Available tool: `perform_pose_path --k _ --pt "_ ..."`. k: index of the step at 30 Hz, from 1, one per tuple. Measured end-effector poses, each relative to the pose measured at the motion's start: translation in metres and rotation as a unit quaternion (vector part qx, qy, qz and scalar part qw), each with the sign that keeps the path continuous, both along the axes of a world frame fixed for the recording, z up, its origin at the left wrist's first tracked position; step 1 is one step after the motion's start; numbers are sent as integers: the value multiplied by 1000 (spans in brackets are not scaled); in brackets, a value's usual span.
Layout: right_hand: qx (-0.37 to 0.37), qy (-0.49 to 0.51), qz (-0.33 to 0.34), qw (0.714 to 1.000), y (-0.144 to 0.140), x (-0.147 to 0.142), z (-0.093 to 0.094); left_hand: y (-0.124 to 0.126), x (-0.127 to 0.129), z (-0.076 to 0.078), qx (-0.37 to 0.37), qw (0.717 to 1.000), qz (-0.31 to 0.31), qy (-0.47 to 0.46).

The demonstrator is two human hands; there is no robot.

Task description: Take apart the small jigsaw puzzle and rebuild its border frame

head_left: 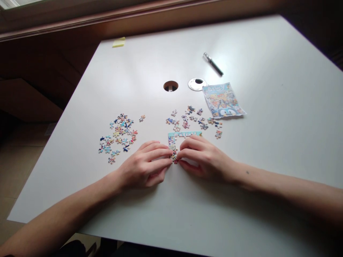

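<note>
A partly joined jigsaw puzzle (171,140) lies flat on the white table, showing a top strip and a left strip that meet at a corner. My left hand (146,162) rests at the left strip, its curved fingertips pressed against the outer edge near the lower end. From the inner side, my right hand (202,155) has its thumb and fingers closed at a small puzzle piece (175,161) at the bottom of that strip. My right hand's fingers cover part of the top strip. The exact contact of the fingertips is partly hidden.
Loose puzzle pieces form a pile (122,134) on the left and a scattered group (193,117) behind the puzzle. A picture sheet (223,100), a marker (213,64), a round cover (196,84), a table hole (170,86) and yellow tape (118,42) are farther back.
</note>
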State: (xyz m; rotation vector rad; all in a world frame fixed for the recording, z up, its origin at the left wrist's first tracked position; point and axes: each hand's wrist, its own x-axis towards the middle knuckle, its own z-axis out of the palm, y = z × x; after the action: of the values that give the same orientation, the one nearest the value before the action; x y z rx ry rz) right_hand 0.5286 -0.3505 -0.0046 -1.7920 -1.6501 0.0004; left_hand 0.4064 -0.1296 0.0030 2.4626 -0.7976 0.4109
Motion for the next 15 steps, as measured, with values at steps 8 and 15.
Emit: perform_pose_path --k 8,15 --pt "-5 -71 26 997 -6 -3 5 0 0 1 -15 1000 0 0" --pt "-37 -121 51 991 -9 2 7 0 1 0 9 1000 -6 -7"
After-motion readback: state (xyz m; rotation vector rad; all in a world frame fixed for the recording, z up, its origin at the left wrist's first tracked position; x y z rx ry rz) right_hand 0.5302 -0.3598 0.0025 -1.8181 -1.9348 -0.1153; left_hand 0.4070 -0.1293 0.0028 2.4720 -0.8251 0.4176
